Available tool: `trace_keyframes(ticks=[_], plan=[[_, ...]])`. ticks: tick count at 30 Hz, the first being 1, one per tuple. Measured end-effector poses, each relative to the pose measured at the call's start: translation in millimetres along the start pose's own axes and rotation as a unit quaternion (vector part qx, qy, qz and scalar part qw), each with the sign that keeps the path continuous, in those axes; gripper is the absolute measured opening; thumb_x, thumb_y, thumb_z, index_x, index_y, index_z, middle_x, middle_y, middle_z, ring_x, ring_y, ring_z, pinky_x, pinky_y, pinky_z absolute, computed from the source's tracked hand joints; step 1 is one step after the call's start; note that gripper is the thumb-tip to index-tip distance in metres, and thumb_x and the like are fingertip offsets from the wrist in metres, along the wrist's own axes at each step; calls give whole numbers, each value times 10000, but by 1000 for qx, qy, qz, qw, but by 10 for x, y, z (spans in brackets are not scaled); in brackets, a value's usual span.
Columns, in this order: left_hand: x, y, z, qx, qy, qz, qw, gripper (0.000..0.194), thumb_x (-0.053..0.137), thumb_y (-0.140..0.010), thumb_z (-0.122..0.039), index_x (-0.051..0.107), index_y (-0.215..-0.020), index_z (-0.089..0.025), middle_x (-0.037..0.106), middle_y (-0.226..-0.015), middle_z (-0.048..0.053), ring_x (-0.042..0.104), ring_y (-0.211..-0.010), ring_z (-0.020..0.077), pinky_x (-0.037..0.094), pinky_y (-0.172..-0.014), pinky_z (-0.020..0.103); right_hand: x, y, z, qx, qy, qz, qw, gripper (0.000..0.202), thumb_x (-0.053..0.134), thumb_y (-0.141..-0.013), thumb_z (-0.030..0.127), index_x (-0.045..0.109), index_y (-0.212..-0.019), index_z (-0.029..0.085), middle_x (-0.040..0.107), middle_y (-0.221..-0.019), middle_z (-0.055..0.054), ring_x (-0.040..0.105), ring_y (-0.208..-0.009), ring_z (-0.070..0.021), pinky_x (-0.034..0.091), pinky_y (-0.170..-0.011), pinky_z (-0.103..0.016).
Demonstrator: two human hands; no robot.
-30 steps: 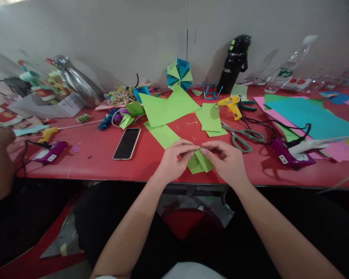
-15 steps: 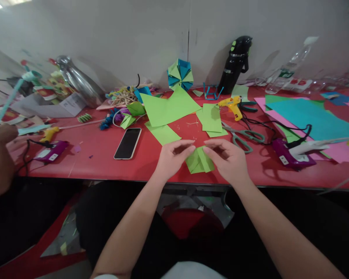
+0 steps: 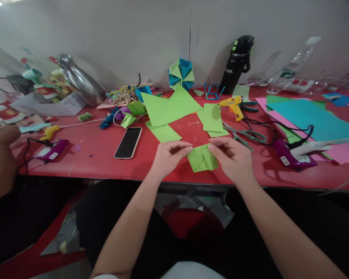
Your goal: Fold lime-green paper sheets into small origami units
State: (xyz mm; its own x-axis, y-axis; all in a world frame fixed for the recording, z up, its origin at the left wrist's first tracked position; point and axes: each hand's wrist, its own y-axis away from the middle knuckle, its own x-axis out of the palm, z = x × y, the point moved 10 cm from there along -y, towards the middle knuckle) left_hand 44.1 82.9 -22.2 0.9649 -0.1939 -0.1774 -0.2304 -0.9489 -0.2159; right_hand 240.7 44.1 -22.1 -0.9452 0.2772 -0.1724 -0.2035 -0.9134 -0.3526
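A small folded green paper (image 3: 202,159) is held up over the front edge of the red table (image 3: 99,166). My left hand (image 3: 170,157) pinches its upper left corner between thumb and fingers. At its upper right, my right hand (image 3: 234,157) grips it the same way. Creases and a loose flap show on the paper's face. Beyond my hands lie a large green sheet (image 3: 168,106) and smaller green pieces (image 3: 212,118). A blue and green folded paper ball (image 3: 181,73) leans against the wall.
Scissors (image 3: 251,135) and a yellow glue gun (image 3: 234,105) lie to the right, near a black bottle (image 3: 237,64) and a purple power block (image 3: 293,155). A phone (image 3: 128,143) lies left. Another person's hand (image 3: 1,155) is at the far left.
My hands have moved slightly apart along the green paper's top edge. The paper has shifted a little right, and more of its face shows. The other person's hand has moved slightly.
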Motion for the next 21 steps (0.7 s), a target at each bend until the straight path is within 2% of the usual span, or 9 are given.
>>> trace_keyframes(ticks=[5, 7, 11, 14, 18, 21], plan=[[-107, 8, -35, 17, -8, -55, 998, 133, 812, -768, -311, 800, -835, -197, 793, -849, 50, 736, -813, 208, 601, -739, 303, -9, -23, 26, -10, -4, -5, 1000, 154, 749, -844, 299, 756, -980, 226, 755, -885, -38, 705, -802, -178, 586, -720, -307], [-90, 7, -17, 10, -8, -50, 999, 160, 806, -774, -323, 798, -860, -188, 792, -868, 55, 737, -826, 207, 606, -750, 301, -18, -25, 15, -8, -8, -10, 1000, 146, 750, -844, 295, 759, -973, 227, 755, -879, -34, 704, -800, -172, 584, -725, -300], [20, 1, 101, -33, 25, 10, 999, 232, 761, -824, -353, 787, -986, -190, 790, -949, 65, 739, -874, 198, 613, -779, 298, -47, -19, -43, 9, -18, -21, 1000, 134, 750, -847, 295, 765, -965, 234, 756, -874, -27, 702, -793, -163, 579, -716, -287], [-39, 0, 144, -38, 59, -12, 997, 215, 786, -803, -343, 789, -955, -190, 790, -914, 59, 741, -854, 193, 617, -780, 299, -56, -22, -43, 13, -28, -27, 999, 130, 758, -839, 286, 764, -959, 235, 756, -859, -23, 703, -780, -160, 577, -699, -280], [-143, 10, 109, -7, 80, -60, 995, 191, 815, -778, -304, 794, -936, -198, 787, -904, 55, 738, -867, 192, 614, -783, 294, -48, -25, 57, -9, -29, -28, 999, 96, 758, -839, 261, 761, -930, 231, 763, -866, -23, 708, -780, -157, 587, -724, -285], [-110, 7, 94, 2, 131, -39, 991, 220, 804, -798, -285, 789, -1009, -221, 783, -936, 53, 727, -895, 176, 600, -817, 282, -94, 3, 152, -38, -8, -47, 998, 81, 757, -840, 243, 761, -921, 236, 765, -872, -19, 706, -777, -152, 584, -719, -278]])
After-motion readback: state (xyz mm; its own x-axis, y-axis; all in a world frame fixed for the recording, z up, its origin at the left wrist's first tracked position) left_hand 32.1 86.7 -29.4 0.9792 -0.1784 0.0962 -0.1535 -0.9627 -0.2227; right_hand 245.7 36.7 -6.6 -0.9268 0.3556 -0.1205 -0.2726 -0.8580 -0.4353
